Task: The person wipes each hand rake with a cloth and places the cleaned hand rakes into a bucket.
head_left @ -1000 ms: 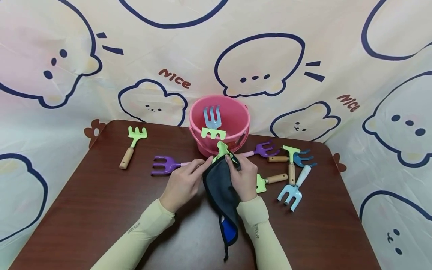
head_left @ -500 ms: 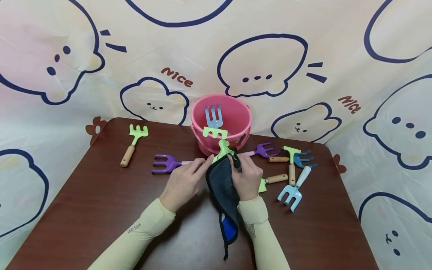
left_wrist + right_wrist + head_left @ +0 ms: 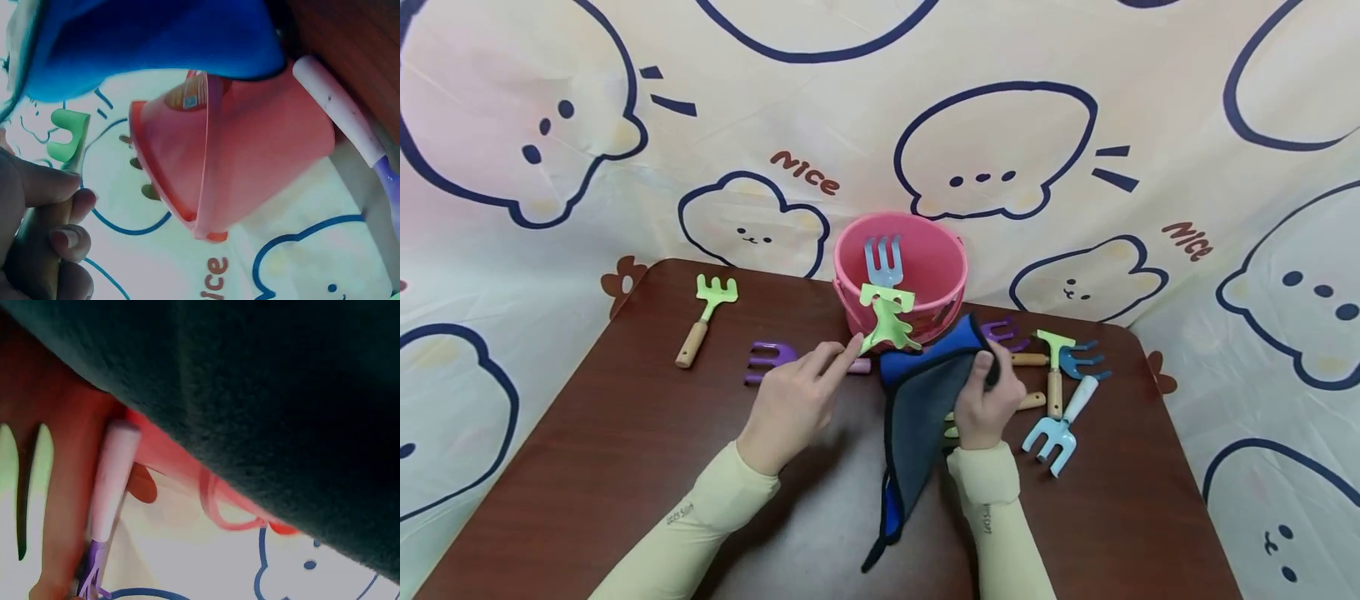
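My left hand (image 3: 793,404) grips a small garden tool with a wooden handle (image 3: 39,250) and a green head (image 3: 891,327), whose exact shape is partly lost against the bucket. The head points up, in front of the pink bucket (image 3: 269,137). To the right, my right hand (image 3: 988,400) pinches a dark grey cloth piece (image 3: 928,412) by its upper edge. This cloth has black edging, a blue inner side and a strap end hanging low. Cloth and green head stand apart. In the right wrist view the cloth covers much of the picture.
A light blue fork (image 3: 883,265) and a green rake head (image 3: 874,293) show at the bucket. Around it lie a green rake (image 3: 694,340), a purple fork (image 3: 781,354), another purple fork (image 3: 1000,329), a light blue fork (image 3: 1052,437) and several wooden-handled tools on the brown table (image 3: 625,433).
The cloth has come off the green tool's handle. My right hand has carried it to the right, baring more of its blue side. The left hand keeps hold of the tool.
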Demonstrator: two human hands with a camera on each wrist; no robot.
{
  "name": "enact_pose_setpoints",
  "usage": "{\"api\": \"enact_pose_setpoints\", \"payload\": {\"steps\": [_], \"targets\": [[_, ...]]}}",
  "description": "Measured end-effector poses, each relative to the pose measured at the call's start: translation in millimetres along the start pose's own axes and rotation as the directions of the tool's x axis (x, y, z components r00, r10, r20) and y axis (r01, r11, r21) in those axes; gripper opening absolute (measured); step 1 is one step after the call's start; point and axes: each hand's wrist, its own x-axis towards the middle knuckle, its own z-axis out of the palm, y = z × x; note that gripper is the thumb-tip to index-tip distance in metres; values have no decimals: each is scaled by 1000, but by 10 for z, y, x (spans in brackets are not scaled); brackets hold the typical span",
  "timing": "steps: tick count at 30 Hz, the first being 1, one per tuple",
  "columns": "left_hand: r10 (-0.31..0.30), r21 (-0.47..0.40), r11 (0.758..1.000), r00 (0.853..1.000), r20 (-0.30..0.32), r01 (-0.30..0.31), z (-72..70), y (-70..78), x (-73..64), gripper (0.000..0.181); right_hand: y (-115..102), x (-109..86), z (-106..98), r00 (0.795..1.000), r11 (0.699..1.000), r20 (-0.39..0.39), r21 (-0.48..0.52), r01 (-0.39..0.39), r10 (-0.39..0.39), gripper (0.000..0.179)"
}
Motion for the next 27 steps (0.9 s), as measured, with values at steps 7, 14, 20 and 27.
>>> {"api": "enact_pose_setpoints", "payload": {"steps": [7, 14, 20, 27], "targets": [[-4, -62, 998, 1000, 16, 5, 7, -23, 14, 66, -74, 122, -86, 909, 874, 252, 282, -396, 331, 49], [-48, -118, 992, 998, 40, 53, 20, 7, 19, 57, -130, 166, -190, 876, 883, 420, 282, -375, 238, 30], [-66, -144, 987, 997, 43, 71, 21, 7, -10, 58, -204, 196, -321, 826, 840, 543, 372, -395, 147, 54], [-27, -97, 995, 999, -19, 25, 43, -6, -1, 61, -160, 197, -301, 923, 971, 365, 237, 36, -123, 92]]}}
